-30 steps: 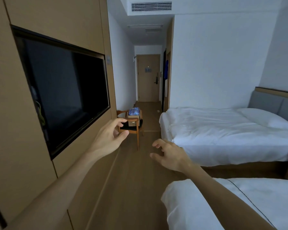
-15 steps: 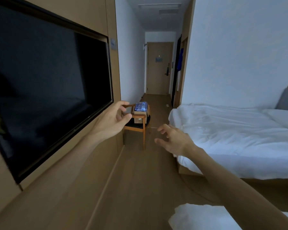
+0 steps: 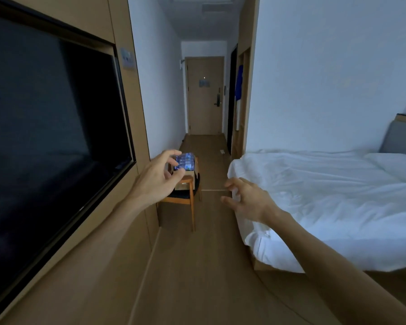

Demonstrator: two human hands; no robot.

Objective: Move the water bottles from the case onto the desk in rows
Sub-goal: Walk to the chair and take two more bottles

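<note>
A cardboard case (image 3: 189,174) packed with blue-labelled water bottles (image 3: 185,161) stands on a wooden chair (image 3: 189,202) some way ahead, against the left wall. My left hand (image 3: 158,178) is stretched out in front of me with loosely curled fingers, empty; it overlaps the case in the picture but is far nearer than it. My right hand (image 3: 249,198) reaches forward beside the bed with spread fingers, also empty. No desk is in view.
A large dark TV (image 3: 49,123) is set in the wood-panelled wall on the left. A white bed (image 3: 326,195) fills the right side. A wooden-floored aisle (image 3: 197,266) runs between them toward the entrance door (image 3: 205,95).
I have moved forward along the aisle: the chair and case look larger and closer, and the nearer bed has dropped out of view. Both hands stay raised and empty.
</note>
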